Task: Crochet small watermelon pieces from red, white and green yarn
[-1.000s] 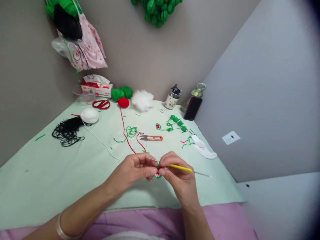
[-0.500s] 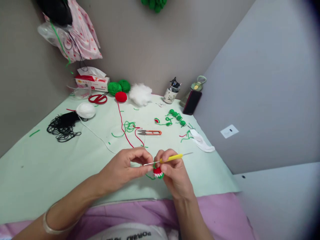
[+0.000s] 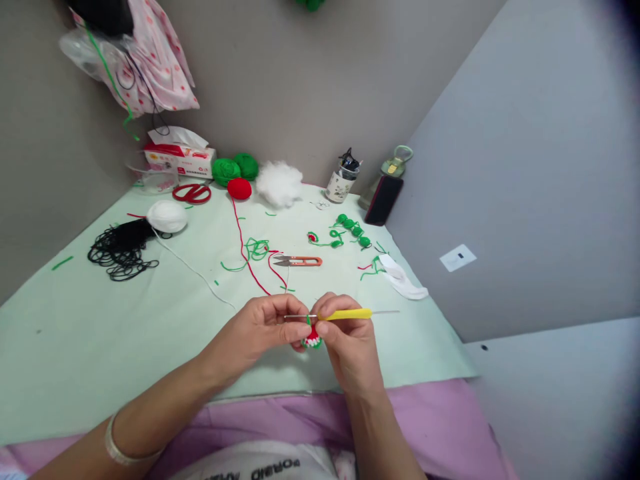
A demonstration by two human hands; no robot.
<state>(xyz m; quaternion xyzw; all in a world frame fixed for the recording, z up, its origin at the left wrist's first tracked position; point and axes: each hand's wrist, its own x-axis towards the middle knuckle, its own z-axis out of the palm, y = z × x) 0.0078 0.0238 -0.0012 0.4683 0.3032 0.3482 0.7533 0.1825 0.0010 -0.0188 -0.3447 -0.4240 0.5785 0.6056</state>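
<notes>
My right hand (image 3: 353, 343) is closed around the yellow handle of a crochet hook (image 3: 345, 314), whose thin metal shaft points left. A small crocheted piece (image 3: 313, 339) in red, white and green hangs just below the hook, pinched by my left hand (image 3: 267, 327) between thumb and fingers. Green yarn crosses the hook's shaft above the piece. My right fingertips lie close against the piece's right side; whether they press on it I cannot tell. The hook's tip shows near my left index finger.
Thread snips (image 3: 299, 261) lie beyond my hands, beside tangled green yarn (image 3: 257, 249). Further back are a red yarn ball (image 3: 239, 189), white stuffing (image 3: 279, 184), red scissors (image 3: 192, 193) and a white yarn ball (image 3: 167, 217). A phone (image 3: 384, 200) leans against a bottle at right.
My left hand has closed in on the crocheted piece and now pinches its left side. The hook has turned nearly level and slid slightly right. The whole view has shifted a little.
</notes>
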